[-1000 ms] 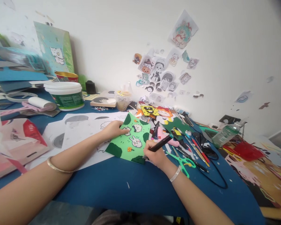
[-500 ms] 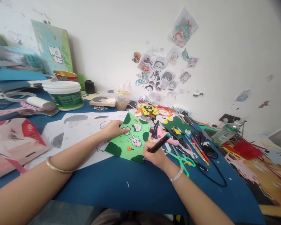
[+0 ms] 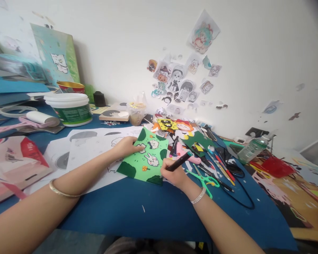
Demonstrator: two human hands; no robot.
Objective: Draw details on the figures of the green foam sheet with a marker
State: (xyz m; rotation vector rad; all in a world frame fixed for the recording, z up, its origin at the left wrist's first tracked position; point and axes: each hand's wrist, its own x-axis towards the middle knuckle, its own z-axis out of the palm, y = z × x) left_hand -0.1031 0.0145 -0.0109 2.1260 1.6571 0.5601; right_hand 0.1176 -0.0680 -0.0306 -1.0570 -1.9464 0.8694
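marker (image 3: 178,162) tip seemingly hidden by right hand (image 3: 175,175), forearms (image 3: 217,218) cut off

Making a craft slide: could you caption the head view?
Left hand holds a green card, right hand a black marker.

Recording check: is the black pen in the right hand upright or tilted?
Tilted. The black pen slants from the right hand, its teal end up and rightward; the writing tip cannot be made out.

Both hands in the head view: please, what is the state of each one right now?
Left hand: touching the green card at its left edge; how closed cannot be told.
Right hand: closed, holding a black marker.
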